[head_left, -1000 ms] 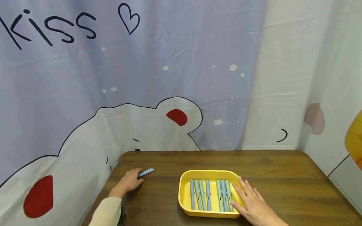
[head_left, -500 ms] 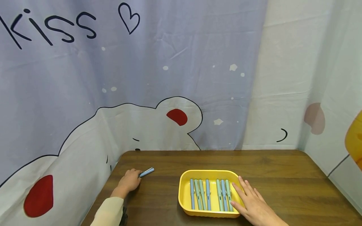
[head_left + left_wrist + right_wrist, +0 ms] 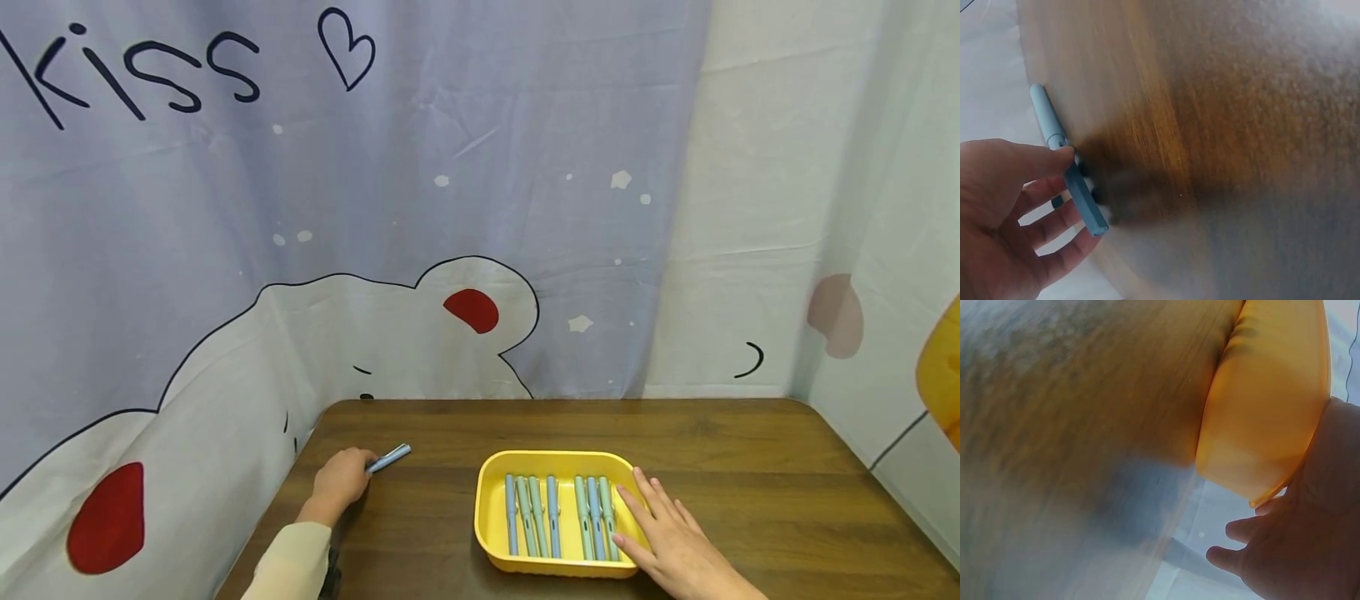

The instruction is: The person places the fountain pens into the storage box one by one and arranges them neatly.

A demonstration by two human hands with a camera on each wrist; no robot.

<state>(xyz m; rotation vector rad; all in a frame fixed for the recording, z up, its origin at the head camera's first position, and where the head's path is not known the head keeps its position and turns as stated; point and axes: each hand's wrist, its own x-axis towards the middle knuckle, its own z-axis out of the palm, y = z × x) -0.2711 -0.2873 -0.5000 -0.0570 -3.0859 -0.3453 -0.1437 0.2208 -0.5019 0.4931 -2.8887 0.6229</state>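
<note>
My left hand pinches a light blue pen at the left of the table, its capped end pointing up and right. In the left wrist view the thumb presses across the middle of the pen, with fingers behind it. A small dark tip shows between those fingers. My right hand rests with straight, spread fingers over the right rim of a yellow tray. Inside the tray several blue and green pens lie side by side, with a gap between two groups.
The brown wooden table has rounded far corners. Behind it and at both sides hangs a printed curtain, close to the table's edges.
The left hand's fingers have drawn in around the pen, thumb now tucked, and the pen has barely shifted. The right hand and the tray stay in place.
</note>
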